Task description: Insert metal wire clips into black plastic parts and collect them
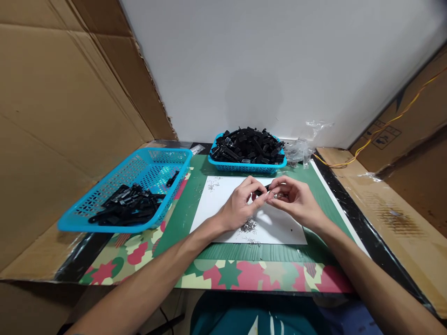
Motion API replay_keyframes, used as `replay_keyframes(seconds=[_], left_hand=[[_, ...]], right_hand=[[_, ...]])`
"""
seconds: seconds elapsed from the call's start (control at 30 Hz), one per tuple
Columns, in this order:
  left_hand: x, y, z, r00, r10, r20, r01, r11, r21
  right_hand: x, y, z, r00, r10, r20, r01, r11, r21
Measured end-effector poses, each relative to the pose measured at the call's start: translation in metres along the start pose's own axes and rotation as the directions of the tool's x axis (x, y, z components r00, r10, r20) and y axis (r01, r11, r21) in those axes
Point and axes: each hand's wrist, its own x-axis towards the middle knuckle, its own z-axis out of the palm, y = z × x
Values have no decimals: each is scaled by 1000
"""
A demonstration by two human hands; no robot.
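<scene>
One black plastic part (260,191) is in work, held above the white sheet (205,223) at the middle of the table. The left hand (240,202) has thumb and fingers closed on it; the right hand (295,199) is drawn up close, fingertips at its other end, though whether these grip the part or some small fitting cannot be told. Progress, as judged: this piece is unfinished, and much stock remains in view. Black plastic pieces are heaped above the rim of the far blue basket (244,167); a smaller quantity lies in the left blue basket (104,229). Which basket holds completed pieces is not established. Loose small metal pieces (248,225) lie piled on the sheet near its front edge, evidently unused. Condition of the held part: dark, small and narrow, largely covered by fingers; finer detail not discernible.
</scene>
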Motion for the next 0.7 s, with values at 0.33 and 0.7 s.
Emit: replay_keyframes(seconds=[0.33,0.7], left_hand=[[0,-1,-3,993,-27,115,15,994,110],[1,-3,-2,999,-37,28,33,991,127]], right_hand=[[1,1,0,998,-31,-52,25,993,-115],[1,4,5,996,90,-11,-91,988,-122]])
